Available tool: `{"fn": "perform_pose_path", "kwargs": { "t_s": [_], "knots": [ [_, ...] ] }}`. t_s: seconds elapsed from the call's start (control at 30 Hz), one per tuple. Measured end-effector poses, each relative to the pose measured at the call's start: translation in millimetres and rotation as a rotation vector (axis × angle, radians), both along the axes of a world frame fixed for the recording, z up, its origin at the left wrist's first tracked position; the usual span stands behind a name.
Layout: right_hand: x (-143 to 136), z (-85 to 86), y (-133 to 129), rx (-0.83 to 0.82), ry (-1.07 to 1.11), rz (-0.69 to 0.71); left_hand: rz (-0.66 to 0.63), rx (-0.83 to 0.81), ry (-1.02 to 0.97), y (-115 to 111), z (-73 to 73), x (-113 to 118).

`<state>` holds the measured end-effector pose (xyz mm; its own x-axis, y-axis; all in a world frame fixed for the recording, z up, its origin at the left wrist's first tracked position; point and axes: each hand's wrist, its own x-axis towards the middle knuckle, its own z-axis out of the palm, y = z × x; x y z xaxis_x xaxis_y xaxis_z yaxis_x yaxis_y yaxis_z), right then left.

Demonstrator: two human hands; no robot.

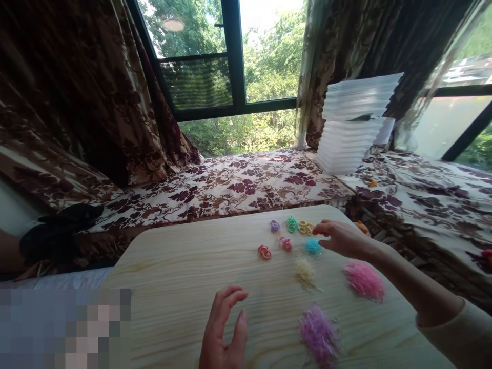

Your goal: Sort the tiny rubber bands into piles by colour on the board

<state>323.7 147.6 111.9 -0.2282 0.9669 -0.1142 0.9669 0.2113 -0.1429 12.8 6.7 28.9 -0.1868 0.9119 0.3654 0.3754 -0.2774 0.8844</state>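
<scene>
My left hand (225,330) is held over the near part of the pale wooden table (172,277), its fingers curved and apart with nothing between them. At the far right of the tabletop my right hand (340,238) reaches in, thumb and fingers spread. Its fingertips are nearest to a bunch of yellow rings (306,228) and a pile of blue strands (313,247); whether they touch is unclear. Close by lie green rings (292,224), purple rings (274,225), pink rings (285,244) and red rings (264,251).
Loose piles of cream strands (305,272), pink strands (364,281) and purple strands (319,333) cover the table's right side. An orange object (361,227) is partly behind my right hand. Beyond the table are a flower-patterned bench cover (230,189) and a white foam stack (351,125).
</scene>
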Motion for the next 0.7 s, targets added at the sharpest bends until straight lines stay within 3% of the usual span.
{"fn": "perform_pose_path", "kwargs": {
  "t_s": [0.2,0.7],
  "knots": [
    [-7,-18.1,-9,-0.043,0.021,-0.033,0.074,0.017,0.032,8,1.0,3],
    [-15,-32.7,-5,-0.057,0.03,-0.003,0.082,-0.007,0.026,8,-8.3,0]
  ]
}}
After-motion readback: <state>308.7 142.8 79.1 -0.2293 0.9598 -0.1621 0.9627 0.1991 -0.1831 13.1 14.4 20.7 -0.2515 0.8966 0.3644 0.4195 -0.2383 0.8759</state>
